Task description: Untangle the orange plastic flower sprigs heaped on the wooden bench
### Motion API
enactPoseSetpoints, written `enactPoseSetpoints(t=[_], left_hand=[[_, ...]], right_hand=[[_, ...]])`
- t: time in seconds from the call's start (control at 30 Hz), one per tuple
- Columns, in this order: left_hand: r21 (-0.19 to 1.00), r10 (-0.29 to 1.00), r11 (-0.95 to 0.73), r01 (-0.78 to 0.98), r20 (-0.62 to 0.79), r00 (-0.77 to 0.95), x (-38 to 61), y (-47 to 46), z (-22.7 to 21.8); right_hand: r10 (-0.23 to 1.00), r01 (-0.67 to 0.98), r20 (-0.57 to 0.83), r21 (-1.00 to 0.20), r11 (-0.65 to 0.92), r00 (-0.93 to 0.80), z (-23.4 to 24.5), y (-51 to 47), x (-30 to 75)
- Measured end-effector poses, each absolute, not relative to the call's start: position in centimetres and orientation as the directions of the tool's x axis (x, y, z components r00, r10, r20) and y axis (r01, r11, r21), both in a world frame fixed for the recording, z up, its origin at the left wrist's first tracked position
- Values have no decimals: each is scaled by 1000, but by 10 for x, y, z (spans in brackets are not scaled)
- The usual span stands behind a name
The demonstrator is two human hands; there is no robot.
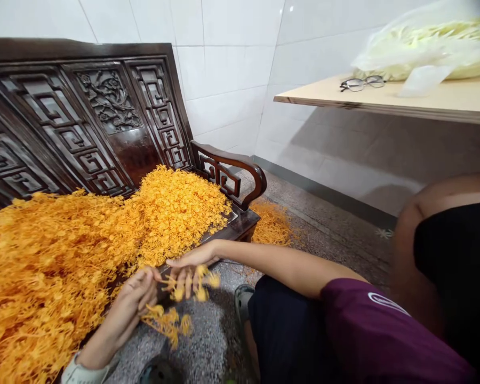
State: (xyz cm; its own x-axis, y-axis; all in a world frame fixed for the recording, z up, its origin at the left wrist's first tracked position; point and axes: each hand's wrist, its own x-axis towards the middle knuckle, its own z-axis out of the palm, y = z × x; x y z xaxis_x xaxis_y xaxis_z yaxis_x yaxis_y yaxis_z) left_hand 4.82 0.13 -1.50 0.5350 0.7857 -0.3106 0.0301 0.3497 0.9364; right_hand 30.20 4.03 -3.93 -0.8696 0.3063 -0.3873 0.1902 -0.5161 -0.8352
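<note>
My left hand (pixel 136 296) is closed, its thumb and forefinger pinched on thin orange plastic flower stems. A sprig of orange plastic flowers (pixel 168 322) hangs below its fingers. My right hand (pixel 192 264) is almost touching it, palm down, with fingers curled around another orange flower sprig (pixel 202 282); blur hides the exact grip. Both hands are just off the front edge of a dark carved wooden bench (pixel 248 221). A large heap of orange plastic flower pieces (pixel 176 208) covers the seat beside and behind them.
More orange pieces (pixel 272 224) lie on the speckled floor past the bench's curved armrest (pixel 258 181). At upper right, a wooden board (pixel 312 96) bears eyeglasses (pixel 362 83) and a plastic bag of pale yellow pieces (pixel 436 42). Another person's bent knee (pixel 412 224) is at right.
</note>
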Motion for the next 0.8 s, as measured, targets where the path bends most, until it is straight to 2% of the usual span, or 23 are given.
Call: enactPoseSetpoints(t=[0.1,0.2,0.27,0.33,0.4,0.5,0.63,0.8], left_hand=[[938,893,346,-21,-322,314,41,13,-12],[944,920,329,40,-329,211,36,22,-17],[926,895,362,109,-377,239,35,24,-25],[890,834,412,193,-454,313,36,23,-32],[858,766,441,263,-513,387,39,19,-39],[838,705,435,330,-545,454,44,13,-44],[845,703,359,397,-524,480,52,10,-52],[900,776,205,385,-389,496,66,11,-60]], right_hand=[[318,103,-342,-808,-580,-884,-31,37,303],[489,-65,-263,-828,-557,-832,-30,41,302],[666,-111,-226,-899,-423,-711,-35,47,299],[806,-33,-182,-970,-242,-564,-44,54,298],[878,79,-137,-990,-113,-458,-53,63,301],[919,170,-92,-985,-28,-382,-63,73,312],[923,210,-77,-978,4,-376,-74,80,326],[936,251,-56,-967,35,-346,-82,86,327]])
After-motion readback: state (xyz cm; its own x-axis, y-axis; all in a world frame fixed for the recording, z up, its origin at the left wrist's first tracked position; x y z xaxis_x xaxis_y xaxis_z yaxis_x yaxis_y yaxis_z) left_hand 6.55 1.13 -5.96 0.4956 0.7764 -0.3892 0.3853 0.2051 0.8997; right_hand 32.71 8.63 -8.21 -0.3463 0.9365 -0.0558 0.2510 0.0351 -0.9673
